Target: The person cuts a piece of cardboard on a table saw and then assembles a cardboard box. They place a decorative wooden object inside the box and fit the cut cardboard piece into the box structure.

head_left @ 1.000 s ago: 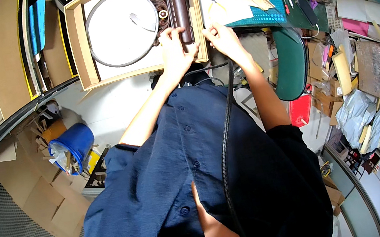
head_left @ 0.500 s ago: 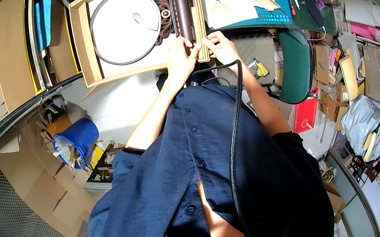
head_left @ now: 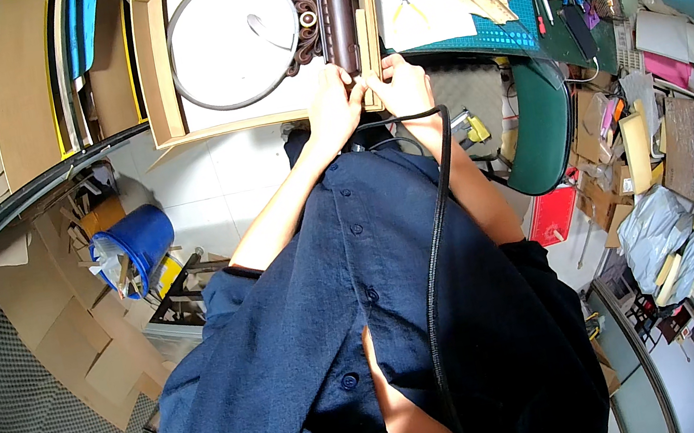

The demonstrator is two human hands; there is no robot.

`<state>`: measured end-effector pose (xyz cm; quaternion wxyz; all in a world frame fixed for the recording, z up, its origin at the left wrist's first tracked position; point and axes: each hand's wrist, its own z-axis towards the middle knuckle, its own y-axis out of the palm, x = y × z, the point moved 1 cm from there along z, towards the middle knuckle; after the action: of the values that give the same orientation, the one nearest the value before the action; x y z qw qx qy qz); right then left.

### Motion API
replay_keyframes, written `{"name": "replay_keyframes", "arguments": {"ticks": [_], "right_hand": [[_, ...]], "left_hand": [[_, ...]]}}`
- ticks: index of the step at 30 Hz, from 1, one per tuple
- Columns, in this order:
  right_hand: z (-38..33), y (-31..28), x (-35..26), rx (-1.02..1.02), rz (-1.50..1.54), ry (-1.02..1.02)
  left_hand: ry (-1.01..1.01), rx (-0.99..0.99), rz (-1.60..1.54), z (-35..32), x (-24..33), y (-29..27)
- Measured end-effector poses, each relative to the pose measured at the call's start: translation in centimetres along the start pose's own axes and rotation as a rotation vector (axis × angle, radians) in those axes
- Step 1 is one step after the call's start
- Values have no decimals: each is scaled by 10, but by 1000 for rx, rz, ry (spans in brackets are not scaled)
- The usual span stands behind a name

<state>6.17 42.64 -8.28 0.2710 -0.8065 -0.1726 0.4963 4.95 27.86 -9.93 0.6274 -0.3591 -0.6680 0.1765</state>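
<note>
A shallow cardboard box with a white bottom lies in front of me. Inside it are a round dark-rimmed hoop, a carved dark wooden scroll piece and a long dark wooden base. My left hand reaches over the near wall, its fingers bent together at the near right corner, just below the base. On the outer side of that corner my right hand pinches, its fingertips almost meeting the left ones. The fingers partly hide the corner they grip.
Right of the box a green cutting mat carries white paper, yellow-handled pliers and a wooden ruler. A black cable hangs before my chest. A blue bin stands on the floor at left, a green chair at right.
My right hand has turned and moved slightly left, closer to the left hand at the box corner. The view has shifted a little; the hoop and wooden pieces keep their places in the box.
</note>
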Motion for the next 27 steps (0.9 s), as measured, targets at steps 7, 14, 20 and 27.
{"name": "replay_keyframes", "arguments": {"ticks": [7, 14, 20, 27], "right_hand": [[4, -6, 1, -38, 35, 29], [7, -4, 8, -43, 35, 35], [5, -5, 3, -53, 36, 37], [3, -7, -1, -53, 34, 49]], "left_hand": [[-75, -221, -101, 5, 6, -15], [-148, -295, -138, 10, -7, -11], [-133, -340, -59, 10, -2, -14], [-74, -335, 9, 7, 0, -16]]}}
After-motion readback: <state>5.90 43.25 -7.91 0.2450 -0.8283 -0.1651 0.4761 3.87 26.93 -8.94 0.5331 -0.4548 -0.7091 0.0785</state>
